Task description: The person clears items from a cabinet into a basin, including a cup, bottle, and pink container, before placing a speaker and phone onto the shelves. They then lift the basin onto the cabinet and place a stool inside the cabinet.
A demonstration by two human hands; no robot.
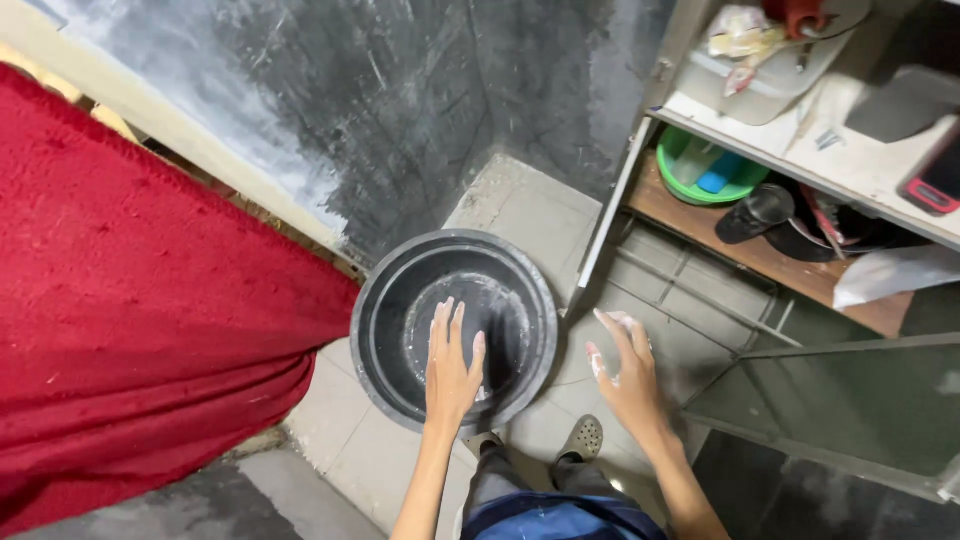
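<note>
Where the head camera looks down, a pale tiled floor (520, 215) meets a scuffed dark wall (420, 90), and a round black basin (455, 325) sits on the floor at the wall's foot. Left of the basin hangs a red cloth (130, 300); right of it stands a metal rack (800, 200) whose white post nearly touches the basin's rim. On the rack lie a green bowl (705, 175) and a dark shoe (755, 212). The left hand (452, 365) is over the basin's whitish bottom, fingers flat and spread, holding nothing. The right hand (625, 365) hovers just right of the basin, fingers loosely open, white powder on them, empty. Below the basin, grey clogs (583, 437) stand on the floor.
</note>
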